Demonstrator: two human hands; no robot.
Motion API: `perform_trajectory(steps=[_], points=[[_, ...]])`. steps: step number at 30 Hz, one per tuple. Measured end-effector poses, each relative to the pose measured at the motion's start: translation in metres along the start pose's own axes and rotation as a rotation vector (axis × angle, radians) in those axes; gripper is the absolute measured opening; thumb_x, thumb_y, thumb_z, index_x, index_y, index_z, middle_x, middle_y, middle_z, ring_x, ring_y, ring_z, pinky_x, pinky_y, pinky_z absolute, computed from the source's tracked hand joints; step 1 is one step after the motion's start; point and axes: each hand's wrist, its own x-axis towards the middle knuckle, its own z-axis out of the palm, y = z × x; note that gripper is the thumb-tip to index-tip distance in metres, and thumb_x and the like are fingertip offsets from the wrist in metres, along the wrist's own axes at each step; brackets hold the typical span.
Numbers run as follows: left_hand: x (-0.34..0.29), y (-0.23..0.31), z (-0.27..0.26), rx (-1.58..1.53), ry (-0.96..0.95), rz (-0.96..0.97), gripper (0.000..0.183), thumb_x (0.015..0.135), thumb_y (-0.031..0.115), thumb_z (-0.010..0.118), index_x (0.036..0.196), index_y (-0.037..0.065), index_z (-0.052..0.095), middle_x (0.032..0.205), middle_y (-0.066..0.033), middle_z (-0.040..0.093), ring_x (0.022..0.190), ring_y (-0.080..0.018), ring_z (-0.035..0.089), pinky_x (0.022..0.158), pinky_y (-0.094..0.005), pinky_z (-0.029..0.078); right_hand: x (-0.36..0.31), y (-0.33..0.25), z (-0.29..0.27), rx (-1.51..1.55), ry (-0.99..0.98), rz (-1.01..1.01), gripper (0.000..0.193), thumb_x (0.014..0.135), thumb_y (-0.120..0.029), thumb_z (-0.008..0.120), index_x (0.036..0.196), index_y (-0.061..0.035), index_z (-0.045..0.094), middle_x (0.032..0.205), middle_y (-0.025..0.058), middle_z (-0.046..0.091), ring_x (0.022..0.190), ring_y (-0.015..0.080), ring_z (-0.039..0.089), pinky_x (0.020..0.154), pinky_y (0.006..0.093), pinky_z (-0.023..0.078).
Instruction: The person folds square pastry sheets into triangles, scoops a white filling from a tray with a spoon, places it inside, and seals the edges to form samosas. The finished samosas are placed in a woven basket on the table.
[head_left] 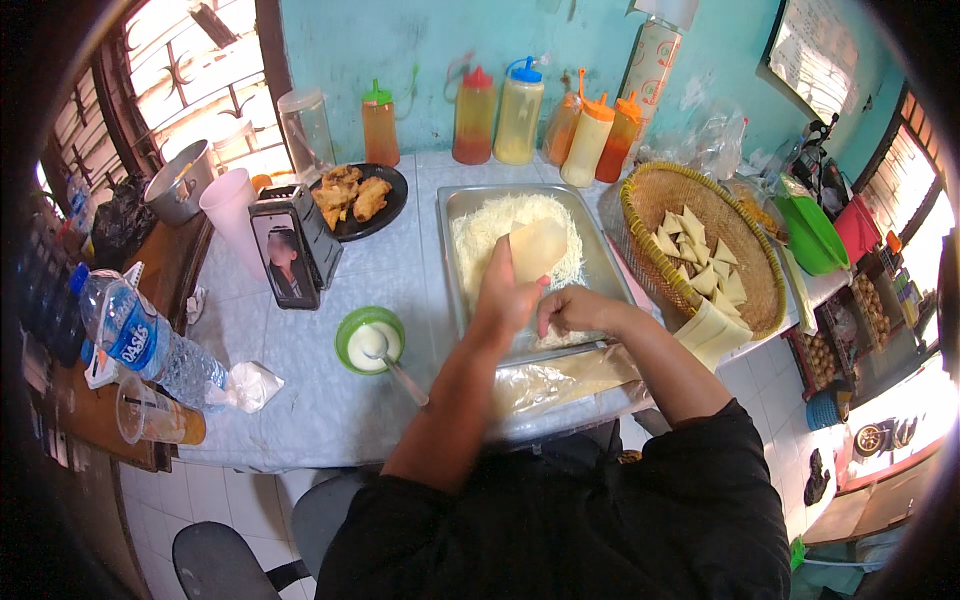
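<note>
My left hand (502, 292) holds up a pale pastry wrapper (540, 250), folded into a pocket, over a metal tray (606, 262). White shredded filling (480, 225) is heaped in that tray. Just right of the wrapper, my right hand (578, 312) is low over the tray's near part with its fingers curled in; whether anything is in them is hidden. In front of the tray lies clear plastic with pale sheets (560, 382). A green bowl (343, 345) of white liquid with a spoon (402, 378) stands to the left.
At right, a woven basket (770, 275) holds several folded triangles (700, 250); flat wrappers (713, 330) drape over its near rim. Sauce bottles (472, 118) line the wall. A black plate (393, 205) of fried pieces, a napkin holder (300, 245) and a water bottle (150, 335) stand left.
</note>
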Motion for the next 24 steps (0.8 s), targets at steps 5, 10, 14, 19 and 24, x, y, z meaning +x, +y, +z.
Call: perform_trajectory(steps=[5, 10, 14, 19, 24], points=[[0.005, -0.017, -0.006, 0.247, 0.028, 0.086, 0.055, 0.075, -0.008, 0.051, 0.128, 0.001, 0.039, 0.114, -0.0138, 0.054, 0.106, -0.0217, 0.053, 0.092, -0.0308, 0.039, -0.007, -0.013, -0.043, 0.164, 0.394, 0.004, 0.023, 0.065, 0.005, 0.050, 0.079, -0.0020, 0.067, 0.062, -0.0020, 0.054, 0.054, 0.0059, 0.044, 0.049, 0.0206, 0.033], [-0.001, -0.010, -0.003, 0.397, 0.056, 0.003, 0.060, 0.076, -0.011, 0.053, 0.131, 0.005, 0.038, 0.118, -0.0105, 0.053, 0.111, -0.0180, 0.049, 0.094, -0.0278, 0.036, -0.023, -0.050, -0.069, 0.387, 0.595, -0.114, 0.022, 0.065, 0.003, 0.050, 0.081, -0.0016, 0.065, 0.070, 0.0004, 0.057, 0.064, 0.0062, 0.049, 0.057, 0.0192, 0.036], [-0.004, -0.008, -0.001, 0.315, 0.015, -0.012, 0.062, 0.076, -0.012, 0.052, 0.133, 0.005, 0.036, 0.119, -0.0098, 0.051, 0.111, -0.0176, 0.048, 0.095, -0.0279, 0.036, -0.024, -0.080, -0.062, -0.025, 0.490, -0.372, 0.024, 0.062, 0.005, 0.050, 0.081, -0.0035, 0.062, 0.082, 0.0063, 0.059, 0.080, 0.0196, 0.055, 0.070, 0.0324, 0.042], [-0.002, -0.009, -0.002, 0.087, -0.015, -0.044, 0.059, 0.074, -0.014, 0.049, 0.129, 0.002, 0.037, 0.115, -0.0110, 0.052, 0.110, -0.0178, 0.048, 0.094, -0.0285, 0.035, -0.012, -0.091, -0.044, -0.327, 0.624, -0.637, 0.027, 0.061, 0.010, 0.049, 0.083, -0.0036, 0.055, 0.078, 0.0086, 0.052, 0.081, 0.0246, 0.053, 0.073, 0.0338, 0.042], [0.001, -0.010, -0.002, 0.006, -0.036, -0.031, 0.063, 0.073, -0.016, 0.046, 0.132, 0.003, 0.035, 0.118, -0.0061, 0.050, 0.108, -0.0139, 0.048, 0.087, -0.0255, 0.040, -0.009, -0.083, -0.045, -0.084, 0.635, -0.401, 0.027, 0.065, 0.015, 0.049, 0.085, -0.0034, 0.050, 0.081, 0.0023, 0.051, 0.080, 0.0129, 0.052, 0.071, 0.0243, 0.043]])
